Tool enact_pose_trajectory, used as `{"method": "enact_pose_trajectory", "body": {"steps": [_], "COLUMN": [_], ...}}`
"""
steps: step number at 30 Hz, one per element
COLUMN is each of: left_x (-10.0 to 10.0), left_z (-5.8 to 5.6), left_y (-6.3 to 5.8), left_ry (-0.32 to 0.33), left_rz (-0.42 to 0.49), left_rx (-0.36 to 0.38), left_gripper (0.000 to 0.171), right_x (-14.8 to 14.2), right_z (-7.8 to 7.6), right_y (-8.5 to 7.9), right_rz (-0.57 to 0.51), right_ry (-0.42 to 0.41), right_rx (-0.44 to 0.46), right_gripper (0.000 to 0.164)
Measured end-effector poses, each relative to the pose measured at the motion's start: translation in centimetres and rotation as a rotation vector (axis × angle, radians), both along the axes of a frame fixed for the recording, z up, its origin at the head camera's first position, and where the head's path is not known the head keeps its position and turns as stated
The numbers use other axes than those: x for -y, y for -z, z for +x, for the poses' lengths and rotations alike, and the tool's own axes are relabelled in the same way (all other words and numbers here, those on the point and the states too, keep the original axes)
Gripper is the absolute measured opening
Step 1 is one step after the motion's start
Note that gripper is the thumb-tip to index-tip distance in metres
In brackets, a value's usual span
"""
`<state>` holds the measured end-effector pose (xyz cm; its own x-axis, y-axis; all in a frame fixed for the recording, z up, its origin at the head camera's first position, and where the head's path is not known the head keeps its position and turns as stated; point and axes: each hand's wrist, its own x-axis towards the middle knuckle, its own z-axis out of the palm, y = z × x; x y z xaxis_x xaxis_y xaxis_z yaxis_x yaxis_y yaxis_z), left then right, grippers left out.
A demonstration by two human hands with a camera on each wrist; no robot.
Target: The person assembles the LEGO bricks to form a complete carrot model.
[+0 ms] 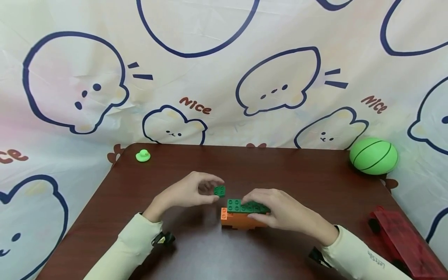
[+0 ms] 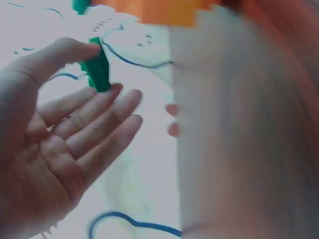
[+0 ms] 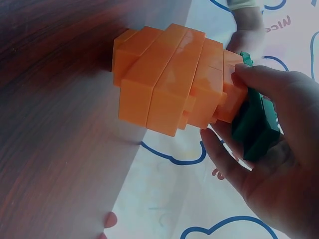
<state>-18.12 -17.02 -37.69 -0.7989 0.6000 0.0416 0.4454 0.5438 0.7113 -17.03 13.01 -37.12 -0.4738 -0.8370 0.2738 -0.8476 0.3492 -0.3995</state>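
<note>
Between thumb and fingertips, my left hand (image 1: 194, 190) pinches a small green toy brick (image 1: 219, 191) just above and left of a brick build. In the left wrist view the green brick (image 2: 99, 67) sits at the thumb tip, the other fingers spread. The build has a stepped orange body (image 1: 241, 221) topped by a row of green bricks (image 1: 233, 205). My right hand (image 1: 280, 206) grips it near the top from the right, covering part of the green row. Seen from the right wrist, the orange body (image 3: 169, 74) lies between thumb and fingers.
A green toy duck (image 1: 143, 155) stands at the table's far left corner. At the far right is a green ball (image 1: 373, 156). A translucent red toy vehicle (image 1: 407, 243) rests along the right edge of the dark wooden table (image 1: 196, 249). Patterned cloth hangs behind.
</note>
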Motion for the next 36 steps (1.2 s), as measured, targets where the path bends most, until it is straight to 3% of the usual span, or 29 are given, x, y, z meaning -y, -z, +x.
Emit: {"method": "enact_pose_trajectory", "body": {"steps": [3,6,11,17,25,29,36], "left_x": [-0.7,-1.3,-1.8,-2.1,-2.8,-3.4,-3.6], "left_z": [0.8,1.6,2.4,2.6,3.1,3.2,3.3], "left_y": [-1.2,-2.0,-2.3,-2.4,-2.0,-1.7,-1.1], "left_ry": [0.088,0.136,0.114,0.114,0.114,0.103,0.114], "left_rz": [0.071,0.068,0.010,0.002,-0.029,-0.004,0.045], "left_rx": [-0.052,-0.097,-0.111,-0.120,-0.249,-0.307,-0.316], "left_gripper": [0.034,0.032,0.031,0.030,0.028,0.023,0.019], "right_x": [0.0,0.0,0.0,0.1,-0.1,0.0,0.1], "right_z": [-0.1,-0.3,-0.3,-0.4,-0.2,-0.2,-0.2], "right_y": [-0.1,-0.1,-0.1,-0.2,-0.1,-0.1,0.2], "right_rz": [-0.001,-0.001,-0.008,-0.034,-0.046,-0.052,-0.070], "right_ry": [-0.015,-0.024,-0.027,-0.048,-0.052,-0.055,-0.074], "right_rx": [-0.016,-0.024,0.000,0.009,0.027,0.025,0.007], "right_gripper": [0.033,0.032,0.030,0.028,0.029,0.029,0.029]}}
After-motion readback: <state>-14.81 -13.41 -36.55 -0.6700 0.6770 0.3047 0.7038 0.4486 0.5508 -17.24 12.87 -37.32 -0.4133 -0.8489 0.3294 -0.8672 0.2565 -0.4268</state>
